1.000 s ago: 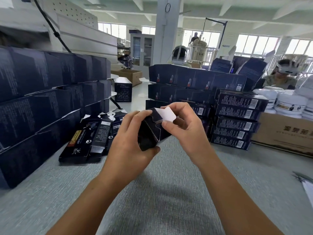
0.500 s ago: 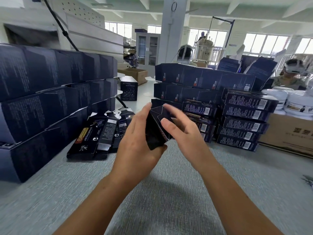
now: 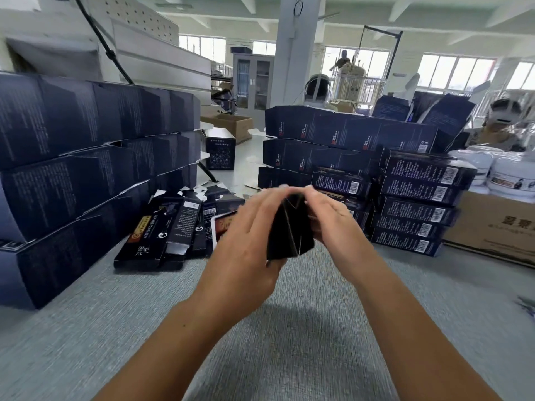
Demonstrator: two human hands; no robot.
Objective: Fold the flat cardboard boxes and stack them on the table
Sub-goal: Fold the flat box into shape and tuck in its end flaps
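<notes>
Left hand [image 3: 246, 244]: fingers gripping the dark box [image 3: 291, 227] — held above the table [image 3: 289, 328].
Right hand [image 3: 333, 221]: fingers pinching its top edge.

Folded boxes [image 3: 86, 157] dark navy, fine white print. Flat boxes [image 3: 162, 230] black with gold label, white flaps. Table [image 3: 115, 328] grey weave. Tubs [image 3: 509, 175] white.

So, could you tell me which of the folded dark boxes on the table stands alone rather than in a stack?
The small dark box at the back, in the gap between the left stack and right stack; it stands upright, apart from both.
</notes>
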